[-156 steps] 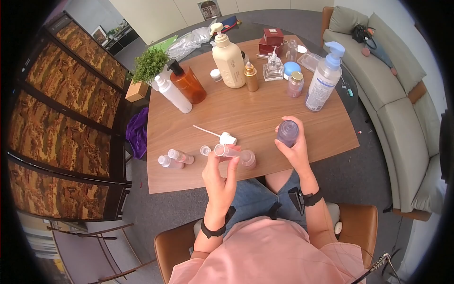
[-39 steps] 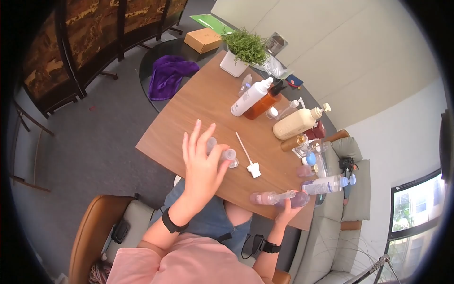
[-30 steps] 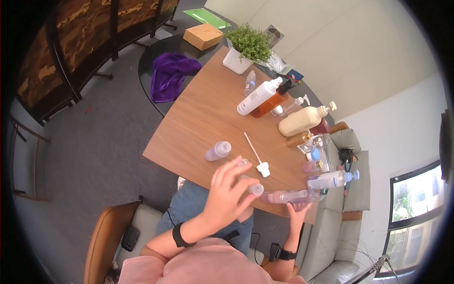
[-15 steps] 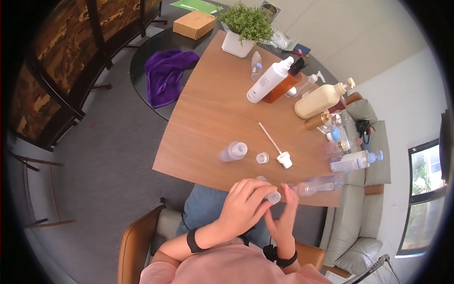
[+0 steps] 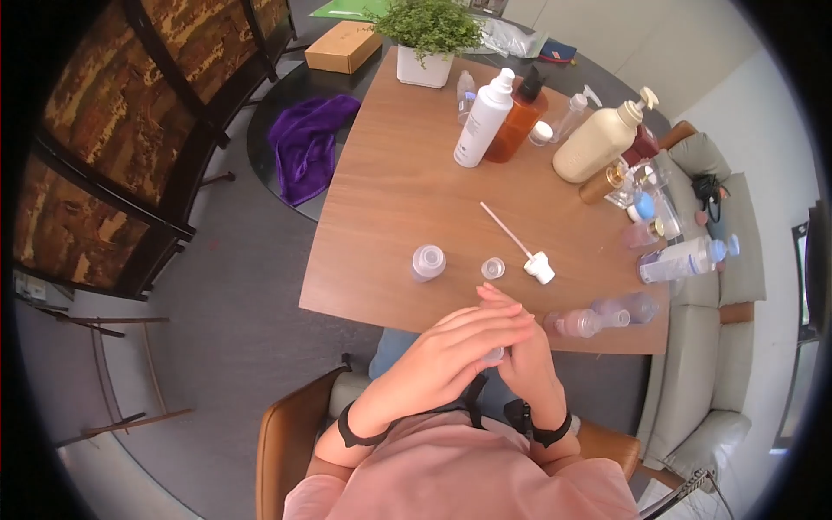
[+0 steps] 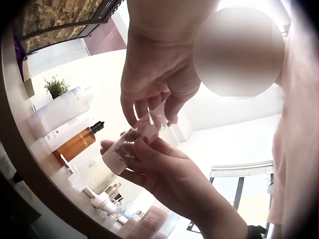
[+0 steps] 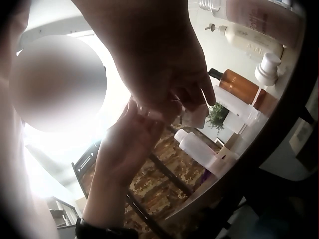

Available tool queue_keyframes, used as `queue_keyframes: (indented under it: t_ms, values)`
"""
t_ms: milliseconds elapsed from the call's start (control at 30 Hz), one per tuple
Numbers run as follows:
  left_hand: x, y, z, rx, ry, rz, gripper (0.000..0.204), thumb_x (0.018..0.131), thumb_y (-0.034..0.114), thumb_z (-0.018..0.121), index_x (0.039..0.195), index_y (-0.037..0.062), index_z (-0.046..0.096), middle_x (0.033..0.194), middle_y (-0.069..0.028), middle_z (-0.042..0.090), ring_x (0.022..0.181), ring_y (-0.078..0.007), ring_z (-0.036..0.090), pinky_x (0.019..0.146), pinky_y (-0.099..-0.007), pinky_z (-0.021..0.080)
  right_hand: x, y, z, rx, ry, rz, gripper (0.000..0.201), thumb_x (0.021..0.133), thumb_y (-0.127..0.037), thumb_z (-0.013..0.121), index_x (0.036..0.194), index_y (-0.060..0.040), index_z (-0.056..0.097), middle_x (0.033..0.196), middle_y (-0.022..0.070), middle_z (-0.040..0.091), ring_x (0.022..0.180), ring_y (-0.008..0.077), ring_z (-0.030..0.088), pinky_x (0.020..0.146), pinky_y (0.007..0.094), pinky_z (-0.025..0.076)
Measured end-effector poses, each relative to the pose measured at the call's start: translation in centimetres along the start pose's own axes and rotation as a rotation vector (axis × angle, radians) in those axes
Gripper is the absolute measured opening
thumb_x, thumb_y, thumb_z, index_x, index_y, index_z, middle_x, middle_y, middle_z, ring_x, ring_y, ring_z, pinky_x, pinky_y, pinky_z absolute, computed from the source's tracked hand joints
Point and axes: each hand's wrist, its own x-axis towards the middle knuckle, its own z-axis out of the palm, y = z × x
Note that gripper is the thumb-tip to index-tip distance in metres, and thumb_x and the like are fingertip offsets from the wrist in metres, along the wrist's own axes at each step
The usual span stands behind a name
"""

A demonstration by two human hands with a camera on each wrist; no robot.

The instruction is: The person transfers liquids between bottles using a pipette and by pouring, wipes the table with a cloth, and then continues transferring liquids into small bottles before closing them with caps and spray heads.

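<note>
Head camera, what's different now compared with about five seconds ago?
The purple bottle and the tube-shaped bottle that the hands held then now lie on the table near its front edge. Both hands have come together in front of the table: the left hand and right hand share a grip on one small clear bottle. The loose pump and the tall bottles at the back have not moved.

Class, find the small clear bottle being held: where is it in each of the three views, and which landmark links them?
Head: small clear bottle, low centre, nearly hidden between left hand and right hand.
Left wrist: centre-left, gripped by both hands.
Right wrist: right of centre, only its end shows.
Shared landmark: amber pump bottle, on the table in all three views.
</note>
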Motion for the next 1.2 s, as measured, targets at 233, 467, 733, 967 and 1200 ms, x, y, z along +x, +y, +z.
queue_keyframes:
  t_ms: [233,467,733,967,1200]
  values:
    - [-0.9,0.6,1.5,0.234,0.276,-0.008,0.032,0.07,0.011,0.079,0.1,0.0024,0.072,0.1,-0.0102,0.073,0.109,-0.0275,0.066,0.103,-0.0471,0.041,-0.2,0.4,0.6,-0.045,0.051,-0.147,0.038,0.078,0.001,0.064,0.115,0.0,0.055,0.121,0.0163,0.06,0.118,0.0337,0.056,0.101,0.0483,0.044]
    - [-0.2,0.1,4.6,0.491,0.655,-0.266,0.041,0.067,0.023,0.086,0.096,0.0009,0.068,0.101,-0.0129,0.067,0.108,-0.0305,0.061,0.098,-0.0388,0.045,-1.0,0.8,-0.5,-0.204,0.245,-0.159,0.042,0.072,-0.011,0.075,0.11,-0.0034,0.059,0.1,0.0116,0.063,0.095,0.0311,0.061,0.098,0.0463,0.046]
    - [-0.2,1.7,5.6,-0.024,0.263,-0.155,0.027,0.087,0.005,0.064,0.114,-0.0014,0.066,0.113,-0.016,0.064,0.112,-0.0286,0.06,0.095,-0.035,0.047,-3.1,2.1,-3.4,-0.154,0.277,-0.105,0.039,0.072,-0.017,0.077,0.105,-0.0052,0.059,0.095,0.0108,0.062,0.09,0.0304,0.061,0.082,0.0419,0.05]
    - [0.8,1.8,6.8,0.673,0.287,-0.261,0.03,0.083,0.014,0.071,0.11,0.0018,0.069,0.091,-0.0111,0.067,0.083,-0.0197,0.064,0.069,-0.0297,0.048,-3.8,3.1,-2.8,-0.168,0.196,-0.034,0.034,0.071,-0.016,0.077,0.096,-0.0054,0.055,0.086,0.0097,0.057,0.081,0.0289,0.06,0.068,0.0395,0.049]
    - [1.2,2.8,6.3,0.797,0.259,-0.242,0.041,0.075,0.016,0.076,0.114,0.0088,0.068,0.091,-0.0092,0.065,0.078,-0.0246,0.064,0.064,-0.0321,0.05,-3.4,2.4,-2.7,-0.154,0.233,-0.077,0.036,0.069,-0.015,0.077,0.096,-0.0056,0.055,0.087,0.0091,0.056,0.082,0.0284,0.06,0.067,0.039,0.05]
